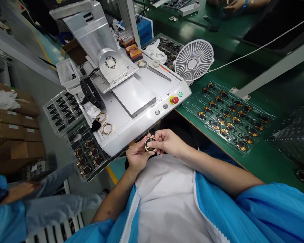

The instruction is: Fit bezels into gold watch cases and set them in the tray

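Observation:
Close to my chest, both hands hold one round watch case [149, 143] with a gold rim and a dark face. My left hand [137, 154] grips its left and lower edge, fingers curled round it. My right hand [170, 143] pinches it from the right, the thumb lying across the dark face. A small yellow bit shows on the face beside that thumb. Just beyond my hands stands a white press machine [131, 130] with a metal fixture [109, 65]. Two gold watch rings [107, 128] lie on its left front corner.
A red stop button [175, 100] sits on the machine's front. On the right, a clear tray [228, 116] holds several watch parts, near a white fan [194, 60]. At left, another tray [74, 172] carries gold-rimmed cases. Tweezers [159, 73] lie on the machine. Another person's leg [63, 206] is at lower left.

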Action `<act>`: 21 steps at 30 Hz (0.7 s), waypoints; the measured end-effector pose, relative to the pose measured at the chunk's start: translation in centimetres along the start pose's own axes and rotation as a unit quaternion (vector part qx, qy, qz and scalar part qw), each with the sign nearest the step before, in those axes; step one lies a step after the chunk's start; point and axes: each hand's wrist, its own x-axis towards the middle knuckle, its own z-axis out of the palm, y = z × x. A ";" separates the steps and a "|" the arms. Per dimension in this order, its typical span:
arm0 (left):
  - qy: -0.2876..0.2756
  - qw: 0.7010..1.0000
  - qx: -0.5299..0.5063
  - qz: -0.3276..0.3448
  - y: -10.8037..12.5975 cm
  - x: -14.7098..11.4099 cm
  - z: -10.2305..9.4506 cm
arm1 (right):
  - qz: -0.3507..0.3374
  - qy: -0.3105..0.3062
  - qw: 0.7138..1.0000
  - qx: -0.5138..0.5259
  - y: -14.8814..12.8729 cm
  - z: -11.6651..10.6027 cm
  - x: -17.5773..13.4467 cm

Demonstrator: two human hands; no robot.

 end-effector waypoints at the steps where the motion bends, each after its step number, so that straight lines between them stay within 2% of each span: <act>1: 0.005 1.000 0.005 -0.002 0.0 0.1 0.1 | -0.004 0.000 1.000 0.011 0.0 0.0 0.1; 6: 0.039 0.999 0.001 -0.021 -0.1 0.6 0.5 | -0.037 0.004 0.999 0.019 0.3 0.5 0.5; 11: 0.074 0.996 -0.027 -0.052 0.4 0.8 0.1 | -0.037 0.005 0.997 -0.066 -1.5 -0.6 2.6; 16: 0.023 0.995 -0.055 -0.077 1.5 1.1 -1.0 | -0.107 0.198 0.972 -0.060 -6.3 -3.6 6.9; 21: -0.008 0.999 0.019 -0.037 2.3 1.8 -1.8 | -0.126 0.221 0.965 -0.067 -8.5 -4.4 9.1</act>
